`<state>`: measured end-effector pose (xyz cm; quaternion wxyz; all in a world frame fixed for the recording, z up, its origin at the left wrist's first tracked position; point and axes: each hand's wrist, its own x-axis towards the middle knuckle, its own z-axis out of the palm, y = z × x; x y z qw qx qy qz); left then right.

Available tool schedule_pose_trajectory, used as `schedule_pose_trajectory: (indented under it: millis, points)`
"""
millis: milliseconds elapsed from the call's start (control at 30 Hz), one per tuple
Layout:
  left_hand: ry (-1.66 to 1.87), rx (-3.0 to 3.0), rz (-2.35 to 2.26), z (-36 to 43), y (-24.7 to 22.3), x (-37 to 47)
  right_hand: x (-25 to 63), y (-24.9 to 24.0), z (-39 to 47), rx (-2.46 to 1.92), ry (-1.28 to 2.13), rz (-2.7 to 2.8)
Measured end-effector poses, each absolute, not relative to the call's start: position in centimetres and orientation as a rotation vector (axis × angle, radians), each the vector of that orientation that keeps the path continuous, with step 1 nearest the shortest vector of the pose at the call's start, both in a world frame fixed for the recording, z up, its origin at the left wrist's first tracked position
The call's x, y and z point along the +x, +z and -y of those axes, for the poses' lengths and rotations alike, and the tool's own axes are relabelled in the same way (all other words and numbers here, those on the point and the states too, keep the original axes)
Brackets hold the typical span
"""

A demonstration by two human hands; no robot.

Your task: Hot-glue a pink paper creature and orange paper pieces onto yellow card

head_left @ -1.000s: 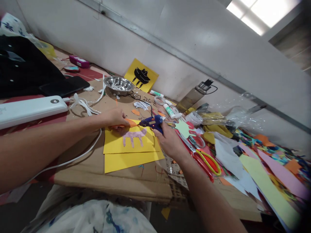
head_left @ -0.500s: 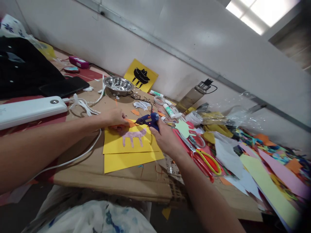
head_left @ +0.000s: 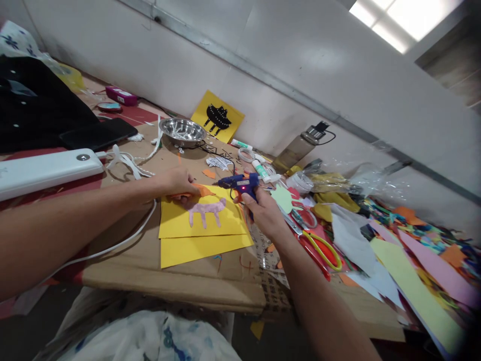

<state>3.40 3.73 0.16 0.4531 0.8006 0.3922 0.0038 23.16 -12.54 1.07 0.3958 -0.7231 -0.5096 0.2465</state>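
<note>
My left hand (head_left: 182,184) pinches an orange paper piece (head_left: 203,190) at the upper edge of a yellow sheet (head_left: 176,220). On that sheet lies a pale purple animal-like shape with legs (head_left: 207,208). My right hand (head_left: 263,208) is wrapped round the handle of a blue glue gun (head_left: 244,183) with a small red light. Its nozzle points left, just above and right of the orange piece, apart from it. A second yellow sheet (head_left: 203,251) sticks out beneath the first.
Behind stand a metal bowl (head_left: 183,131), a yellow card with a black shape (head_left: 218,120) and a bottle (head_left: 298,150). Scissors (head_left: 311,245) and paper scraps (head_left: 424,265) lie to the right. A white power strip (head_left: 48,170) and a phone (head_left: 99,134) are at the left.
My right hand has moved the glue gun to the right, away from the orange piece. My left hand has hardly moved.
</note>
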Motion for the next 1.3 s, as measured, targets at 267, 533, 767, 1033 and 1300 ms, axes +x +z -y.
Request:
schedule_pose_trajectory:
  millis: [267, 533, 767, 1033, 1300]
  points:
    - [0.017, 1.916, -0.927, -4.1, 0.1, 2.9, 26.7, 0.2, 10.9, -1.583, 0.985, 0.622]
    - [0.036, 1.897, -0.917, -4.0, 0.3, 2.9, 27.6, 0.2, 9.1, -1.598, 1.081, 0.468]
    - [0.073, 1.949, -0.859, -4.5, -0.3, 2.8, 26.2, 1.1, 10.2, -1.572, 1.112, 0.689]
    - [0.147, 1.928, -0.719, -4.1, 0.5, 2.8, 26.6, 1.1, 10.2, -1.626, 0.980, 0.840]
    - [0.224, 2.055, -0.684, -4.3, 0.9, 2.7, 29.9, -1.0, 9.3, -1.817, 0.661, 0.816]
